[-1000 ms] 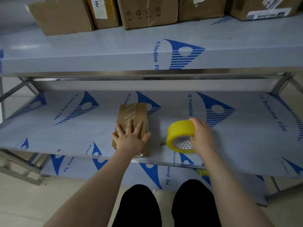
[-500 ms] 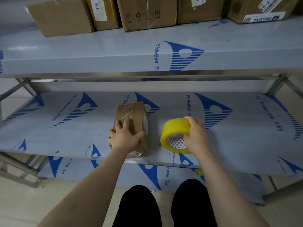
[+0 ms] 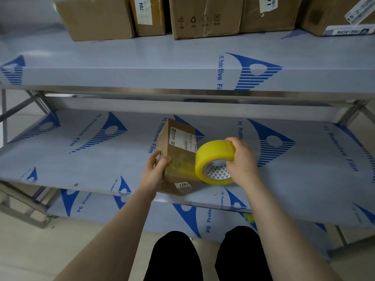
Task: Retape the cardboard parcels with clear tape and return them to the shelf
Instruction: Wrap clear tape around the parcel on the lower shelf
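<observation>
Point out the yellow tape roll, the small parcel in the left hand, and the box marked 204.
yellow tape roll (image 3: 213, 153): head view, on its outer yellow band.
small parcel (image 3: 179, 165): head view, on its taped near face.
box marked 204 (image 3: 150, 29): head view, on its front face, below the label.

This looks like a storeroom for parcels. Long metal shelves (image 3: 121, 78) wear blue-printed plastic film, and brown cardboard boxes (image 3: 205, 15) with paper labels sit in a row on top.

Forearms reaching toward 12 o'clock, left hand (image 3: 155, 171) gripping the parcel (image 3: 181, 143), right hand (image 3: 241, 161) at its 3 o'clock, curled round the tape roll (image 3: 212, 153).
</observation>
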